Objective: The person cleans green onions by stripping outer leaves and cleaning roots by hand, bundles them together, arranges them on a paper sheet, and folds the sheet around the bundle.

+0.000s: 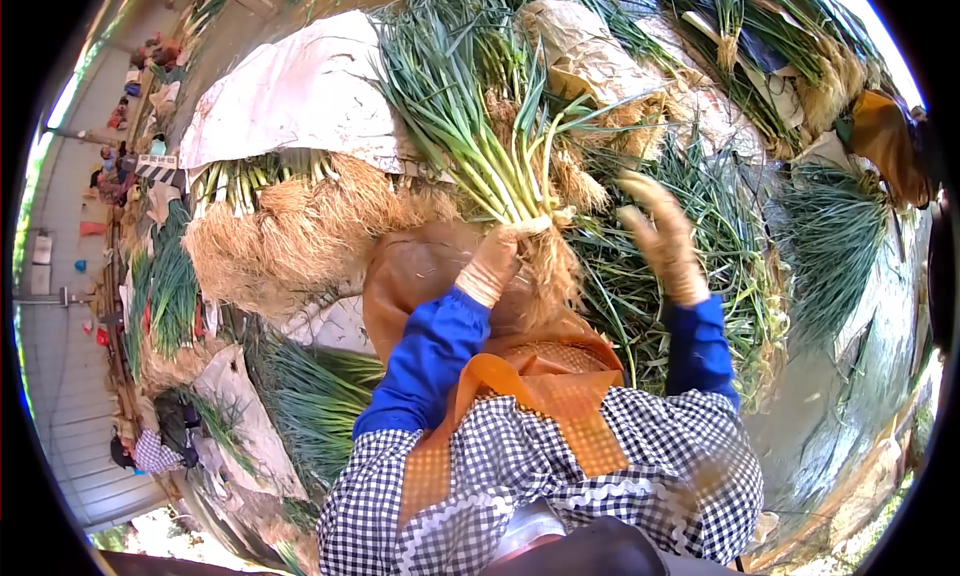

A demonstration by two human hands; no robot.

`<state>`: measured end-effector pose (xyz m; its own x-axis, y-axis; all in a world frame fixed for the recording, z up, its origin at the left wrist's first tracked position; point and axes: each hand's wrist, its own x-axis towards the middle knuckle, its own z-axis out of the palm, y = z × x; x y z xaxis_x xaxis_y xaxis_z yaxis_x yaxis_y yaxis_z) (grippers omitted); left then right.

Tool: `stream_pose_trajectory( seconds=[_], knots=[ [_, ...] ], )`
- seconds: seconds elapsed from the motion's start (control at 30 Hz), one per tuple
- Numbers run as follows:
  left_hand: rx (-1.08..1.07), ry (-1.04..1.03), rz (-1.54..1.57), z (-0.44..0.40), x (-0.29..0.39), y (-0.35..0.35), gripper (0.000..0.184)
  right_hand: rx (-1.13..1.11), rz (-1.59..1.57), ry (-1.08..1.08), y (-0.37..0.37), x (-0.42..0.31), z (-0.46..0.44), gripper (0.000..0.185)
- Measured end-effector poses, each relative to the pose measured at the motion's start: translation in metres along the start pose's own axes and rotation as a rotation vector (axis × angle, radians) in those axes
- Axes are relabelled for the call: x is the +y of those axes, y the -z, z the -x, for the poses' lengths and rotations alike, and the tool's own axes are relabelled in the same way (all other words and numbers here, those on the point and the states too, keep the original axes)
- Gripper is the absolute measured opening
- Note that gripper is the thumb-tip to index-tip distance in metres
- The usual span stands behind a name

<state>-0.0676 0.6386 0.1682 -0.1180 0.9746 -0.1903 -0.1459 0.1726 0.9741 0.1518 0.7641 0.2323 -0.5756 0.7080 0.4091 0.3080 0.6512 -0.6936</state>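
My left hand [492, 263], in a tan glove, is closed around the root end of a bunch of green onions [492, 166]. Its green leaves fan up and to the left, while the pale brown roots hang over the orange apron [430, 276]. To the right of the bunch is my gloved right hand [662, 238], raised with fingers apart and nothing in them. Loose green leaves [690, 326] lie in a heap beneath that hand. Several rooted bundles [300, 221] rest on the left, partly covered by a pale sheet [310, 91].
A second paper-like wrap [585, 51] lies behind the held bunch. More green onions [320, 401] are at lower left, and another bundle [835, 241] sits at right beside a brown cloth [890, 146]. Other people [155, 451] are at the far left.
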Motion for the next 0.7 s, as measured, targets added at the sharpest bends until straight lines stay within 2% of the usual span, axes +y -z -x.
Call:
stream_pose_trajectory(
  seconds=[0.07, 0.13, 0.17, 0.2, 0.23, 0.27, 0.33, 0.37, 0.4, 0.43, 0.5, 0.53, 0.57, 0.6, 0.63, 0.67, 0.7],
  knots=[
    [0.038, -0.48, -0.405, -0.004, 0.023, -0.013, 0.028, -0.122, 0.007, 0.304, -0.027, -0.04, -0.007, 0.032],
    [0.14, -0.225, -0.128, -0.008, -0.004, -0.001, 0.023, -0.175, -0.085, 0.413, -0.055, -0.043, 0.016, 0.033],
    [0.26, -0.001, 0.106, -0.009, 0.002, 0.005, 0.021, -0.36, -0.007, 0.381, -0.073, -0.01, 0.052, 0.029],
    [0.249, -0.008, 0.427, -0.007, 0.015, 0.007, 0.021, -0.549, 0.072, 0.345, -0.079, 0.029, 0.081, 0.026],
    [0.244, -0.012, 0.747, -0.005, 0.028, 0.01, 0.021, -0.553, 0.062, 0.346, -0.072, 0.046, 0.09, 0.026],
    [0.105, -0.11, 0.945, 0.005, 0.059, 0.004, 0.023, -0.784, 0.265, 0.223, -0.064, 0.06, 0.102, 0.021],
    [-0.045, -0.369, 1.263, -0.003, 0.041, 0.03, 0.032, -1.206, 0.706, -0.025, -0.056, 0.079, 0.101, 0.021],
    [0.048, -0.39, 1.011, -0.011, 0.005, 0.052, 0.036, -0.713, 0.341, -0.17, -0.047, 0.071, 0.089, 0.022],
    [0.145, -0.394, 0.758, -0.02, -0.03, 0.074, 0.042, -0.507, -0.027, -0.309, -0.038, 0.039, 0.058, 0.024],
    [0.072, -0.333, 0.995, -0.016, -0.017, 0.064, 0.04, -0.279, -0.284, -0.198, -0.049, 0.03, 0.04, 0.025],
    [-0.073, -0.181, 1.465, -0.002, 0.012, 0.035, 0.038, -0.257, -0.768, -0.284, -0.068, -0.004, 0.002, 0.037],
    [-0.142, -0.091, 1.697, 0.002, 0.019, 0.026, 0.037, -0.299, -0.838, -0.301, -0.08, -0.016, -0.008, 0.041],
    [-0.138, -0.089, 1.692, 0.003, 0.022, 0.022, 0.037, -0.436, -0.683, -0.292, -0.09, -0.023, -0.018, 0.043],
    [-0.128, -0.163, 1.476, 0.002, 0.023, 0.02, 0.036, -0.584, -0.841, -0.351, -0.1, -0.031, -0.019, 0.044],
    [-0.123, -0.237, 1.256, 0.001, 0.026, 0.02, 0.035, -0.629, -0.771, -0.032, -0.122, -0.006, -0.004, 0.042],
    [-0.03, -0.206, 1.34, -0.001, 0.015, 0.035, 0.032, -0.664, -0.684, 0.288, -0.142, 0.019, 0.011, 0.04],
    [0.022, -0.238, 1.228, 0.002, 0.028, 0.029, 0.025, -0.68, -0.765, 0.076, -0.118, 0.003, 0.017, 0.038]
  ],
)
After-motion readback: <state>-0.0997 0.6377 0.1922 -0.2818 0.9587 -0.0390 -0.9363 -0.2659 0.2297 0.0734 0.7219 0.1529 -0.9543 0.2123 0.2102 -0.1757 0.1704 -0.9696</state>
